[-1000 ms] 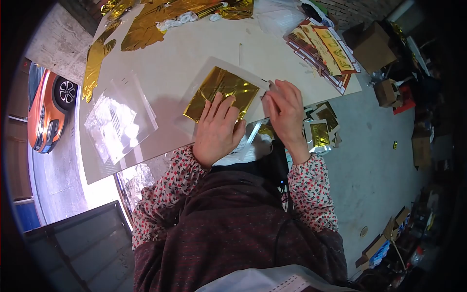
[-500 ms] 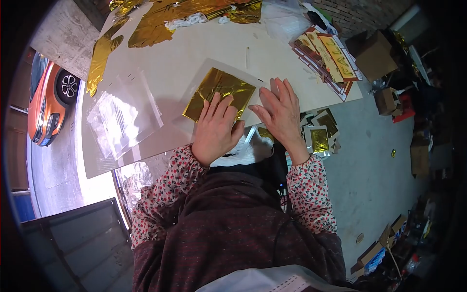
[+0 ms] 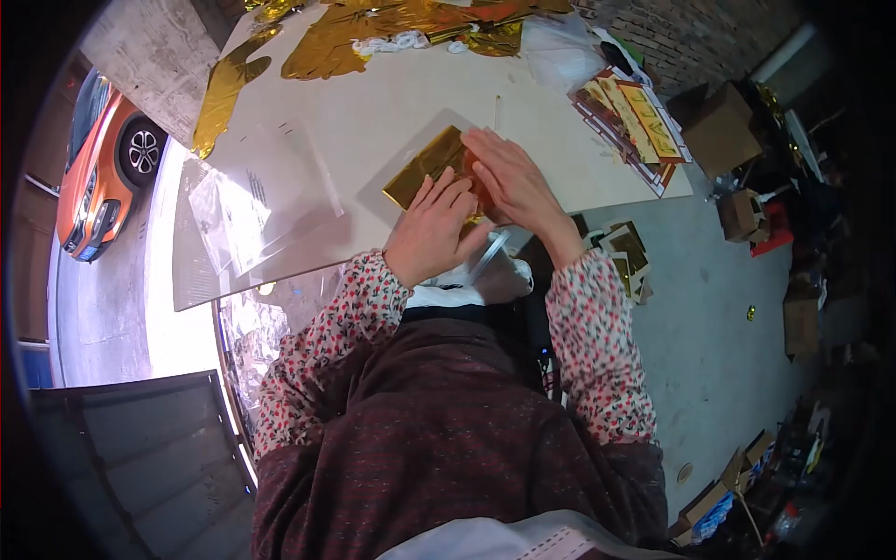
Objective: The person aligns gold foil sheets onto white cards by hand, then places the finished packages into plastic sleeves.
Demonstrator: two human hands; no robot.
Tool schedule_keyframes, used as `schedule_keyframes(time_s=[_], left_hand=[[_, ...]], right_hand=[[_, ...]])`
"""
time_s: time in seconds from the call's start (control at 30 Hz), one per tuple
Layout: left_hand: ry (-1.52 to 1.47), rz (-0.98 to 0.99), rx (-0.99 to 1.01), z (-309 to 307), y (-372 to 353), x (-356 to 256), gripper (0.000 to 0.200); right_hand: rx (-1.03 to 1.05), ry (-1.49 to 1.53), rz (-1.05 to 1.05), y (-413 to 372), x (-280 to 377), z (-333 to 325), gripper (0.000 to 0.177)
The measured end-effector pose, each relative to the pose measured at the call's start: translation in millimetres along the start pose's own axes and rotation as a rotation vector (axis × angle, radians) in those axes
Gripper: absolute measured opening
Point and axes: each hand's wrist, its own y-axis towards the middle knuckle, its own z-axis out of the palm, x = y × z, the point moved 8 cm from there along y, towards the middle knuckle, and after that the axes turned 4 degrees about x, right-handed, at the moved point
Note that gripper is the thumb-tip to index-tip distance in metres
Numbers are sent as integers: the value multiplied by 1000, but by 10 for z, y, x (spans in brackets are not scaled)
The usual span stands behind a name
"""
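A folded sheet of shiny gold foil (image 3: 427,173) lies near the front edge of the table. My left hand (image 3: 432,229) rests on its lower part, fingers stretched out and flat. Across its right side lies my right hand (image 3: 515,185), fingers straight and held together, covering that end. Neither hand grips anything that shows. To the left is a clear plastic bag (image 3: 229,219), glaring in the light. Beneath the hands, part of the foil is hidden.
Large gold foil pieces (image 3: 401,21) and white cord (image 3: 390,43) lie at the table's (image 3: 420,89) back. Printed cards (image 3: 644,117) are stacked at the right corner. Small gold-centred cards (image 3: 627,247) sit below the right edge. Cardboard boxes (image 3: 723,131) stand on the right.
My right hand has moved left from beside the gold foil onto its right side. My left hand stays on the foil. The whole view has shifted slightly.
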Motion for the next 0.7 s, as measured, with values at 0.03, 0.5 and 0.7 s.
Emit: schedule_keyframes(time_s=[0.03,0.5,0.7], left_hand=[[-27,13,-3,16,-9,44,33],[423,-167,5,-1,-263,386,93],[447,-187,3,26,-237,464,96]], right_hand=[[24,-86,-16,-3,-71,122,47],[97,-154,97,77,-435,313,60],[-476,655,388,-448,-661,-389,35]])
